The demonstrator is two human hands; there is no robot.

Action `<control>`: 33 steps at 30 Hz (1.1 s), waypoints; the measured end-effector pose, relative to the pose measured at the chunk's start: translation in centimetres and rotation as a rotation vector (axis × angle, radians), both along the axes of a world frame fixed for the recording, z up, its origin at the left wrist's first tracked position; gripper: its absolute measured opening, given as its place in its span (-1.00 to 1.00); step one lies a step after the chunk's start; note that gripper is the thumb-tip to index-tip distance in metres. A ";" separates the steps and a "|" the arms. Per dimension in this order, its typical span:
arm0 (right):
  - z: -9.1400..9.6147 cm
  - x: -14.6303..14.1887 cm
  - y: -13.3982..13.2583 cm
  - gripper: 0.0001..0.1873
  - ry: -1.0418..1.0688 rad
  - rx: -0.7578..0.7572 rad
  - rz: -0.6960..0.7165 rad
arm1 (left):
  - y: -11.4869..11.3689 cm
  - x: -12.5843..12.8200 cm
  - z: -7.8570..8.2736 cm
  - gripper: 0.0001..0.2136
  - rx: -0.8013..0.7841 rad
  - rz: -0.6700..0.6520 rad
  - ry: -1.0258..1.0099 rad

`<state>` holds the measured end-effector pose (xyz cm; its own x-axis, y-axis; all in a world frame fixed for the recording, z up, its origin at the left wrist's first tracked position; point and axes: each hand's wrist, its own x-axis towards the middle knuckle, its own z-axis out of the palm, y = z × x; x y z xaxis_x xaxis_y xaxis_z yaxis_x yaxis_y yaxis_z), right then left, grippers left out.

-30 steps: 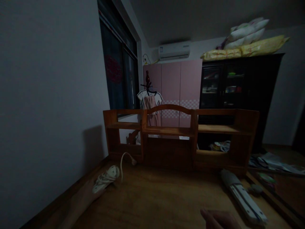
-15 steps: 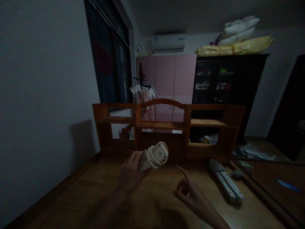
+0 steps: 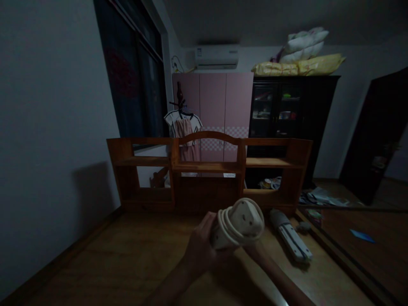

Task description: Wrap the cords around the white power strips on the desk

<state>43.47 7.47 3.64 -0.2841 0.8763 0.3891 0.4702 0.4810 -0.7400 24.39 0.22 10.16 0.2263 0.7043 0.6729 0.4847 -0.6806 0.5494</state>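
Observation:
A white power strip (image 3: 244, 219) is raised above the wooden desk top, its pale cord (image 3: 225, 225) wound round it in several loops. My left hand (image 3: 202, 242) has its fingers wrapped round the near left part of the strip. Close under the strip's right end is my right hand (image 3: 253, 250). Its fingers are hidden behind the strip and cord, so whether it touches them I cannot tell. A second white power strip (image 3: 295, 242) lies on the desk to the right, with a grey wrapping at its far end.
A wooden shelf rack (image 3: 207, 168) stands along the back of the desk (image 3: 143, 255). The wall (image 3: 57, 127) borders the left side. At the right is the desk's raised edge (image 3: 331, 250), with a small grey object (image 3: 304, 227) beside it. A blue item (image 3: 361, 236) lies beyond.
My left hand has moved the power strip to the right and nearer. My right hand, earlier apart with its index finger extended, is now against or behind the strip. The view has turned slightly right.

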 end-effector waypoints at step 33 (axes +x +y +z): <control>-6.2 0.8 1.4 -0.37 -0.628 0.318 0.032 | 6.7 -7.0 -11.7 -0.17 -0.145 0.156 0.330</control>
